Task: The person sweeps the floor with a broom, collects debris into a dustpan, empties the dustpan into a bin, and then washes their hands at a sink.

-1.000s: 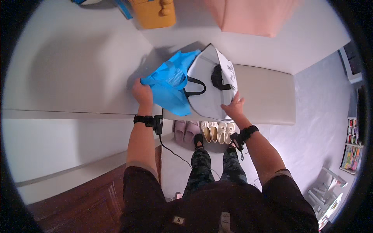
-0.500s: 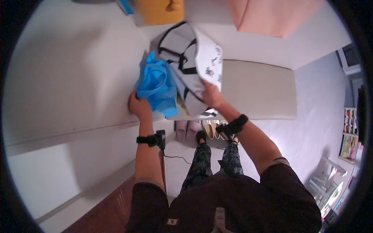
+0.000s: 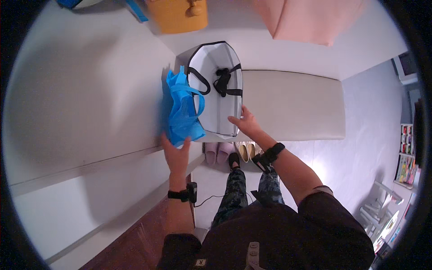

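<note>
A white tote bag (image 3: 210,114) with black trim and black handles stands on the bench, its mouth wide and facing up. Inside it lies a black item (image 3: 222,82) that I cannot make out. My right hand (image 3: 245,123) holds the tote's right rim near the front, with the thumb over the inner side and the fingers outside. Against the tote's left side leans a crumpled blue bag (image 3: 182,114) with a looped handle. At its near lower end my left hand (image 3: 175,153) is open, thumb and fingers spread, touching or almost touching the blue material.
The beige bench cushion (image 3: 292,103) stretches to the right. A yellow container (image 3: 177,18) with a round knob and a pink fabric item (image 3: 310,20) are beyond. Lilac slippers (image 3: 218,153) and pale shoes (image 3: 246,151) sit on the floor. A grey step stool (image 3: 378,209) stands at the right.
The tote has gone from tilted to upright, and its inside now shows. My left hand has slid nearer along the blue bag and spread its fingers. My right hand stays at the tote's rim.
</note>
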